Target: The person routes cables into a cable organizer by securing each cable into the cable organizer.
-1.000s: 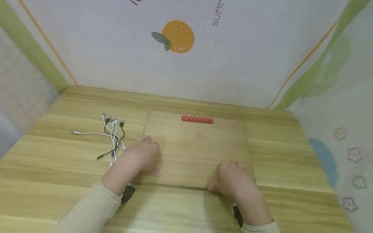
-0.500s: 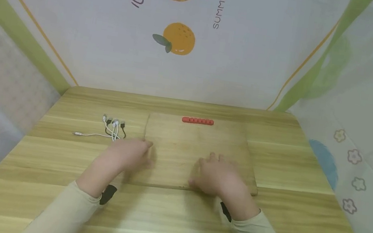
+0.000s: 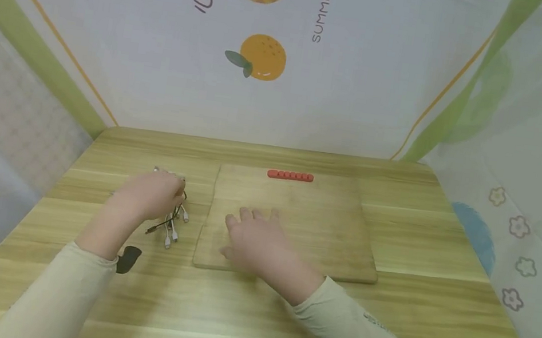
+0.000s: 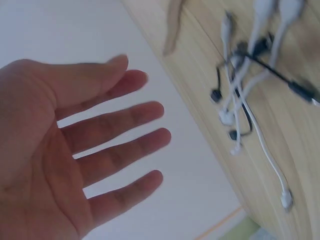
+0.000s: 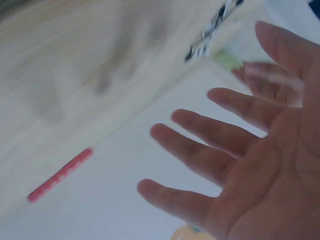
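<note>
My left hand (image 3: 152, 194) hovers over a loose heap of short charging cables (image 3: 172, 223), hiding part of it in the head view. In the left wrist view the cables (image 4: 242, 92), white and black, lie crossed on the wood, apart from the relaxed, spread fingers. Nothing is between those fingers. My right hand (image 3: 260, 244) is above the left part of a wooden board (image 3: 315, 227), its fingers spread and holding nothing, as the right wrist view also shows. A red notched strip (image 3: 290, 176), a cable holder by its look, lies along the board's far edge.
The board lies flat on a wood-grain table (image 3: 418, 305), to the right of the cables. A white printed curtain (image 3: 355, 88) hangs behind the table's far edge, and more printed sheeting (image 3: 525, 170) hangs at the right side.
Both hands have left the board's front corners and moved left. The left hand is now over the cables, and the right has crossed to the board's left part. Board and red strip stay put.
</note>
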Tool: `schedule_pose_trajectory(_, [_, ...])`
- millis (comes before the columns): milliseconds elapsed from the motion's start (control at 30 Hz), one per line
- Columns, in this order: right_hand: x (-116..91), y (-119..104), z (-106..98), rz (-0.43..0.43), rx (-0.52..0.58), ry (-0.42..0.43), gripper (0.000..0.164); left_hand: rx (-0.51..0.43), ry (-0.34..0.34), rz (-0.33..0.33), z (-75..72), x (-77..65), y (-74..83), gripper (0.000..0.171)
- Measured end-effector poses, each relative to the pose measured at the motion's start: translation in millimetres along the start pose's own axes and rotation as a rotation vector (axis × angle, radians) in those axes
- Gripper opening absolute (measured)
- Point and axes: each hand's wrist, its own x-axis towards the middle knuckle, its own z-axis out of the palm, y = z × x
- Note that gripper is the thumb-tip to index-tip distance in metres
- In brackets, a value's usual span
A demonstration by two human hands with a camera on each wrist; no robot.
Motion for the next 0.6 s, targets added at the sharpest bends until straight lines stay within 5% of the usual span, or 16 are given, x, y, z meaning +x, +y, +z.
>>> schedule_pose_trajectory(133, [12.4,-21.5,-0.3,-0.06,-0.049,0.024,0.065,-0.008,0.025,-0.012,0.5,3.2,-18.1,0.037])
schedule_pose_trajectory(400, [30.7,-52.4,-3.7,-0.148,-0.106,0.05,0.06,-0.01,-0.011,-0.063,-3.4,15.6,-47.4,0.019])
schedule_pose_trajectory(600, [40.5,-68.8,0.2,-0.201,-0.204,0.077,0.055,-0.023,-0.008,-0.086,-3.1,26.1,-61.3,0.041])
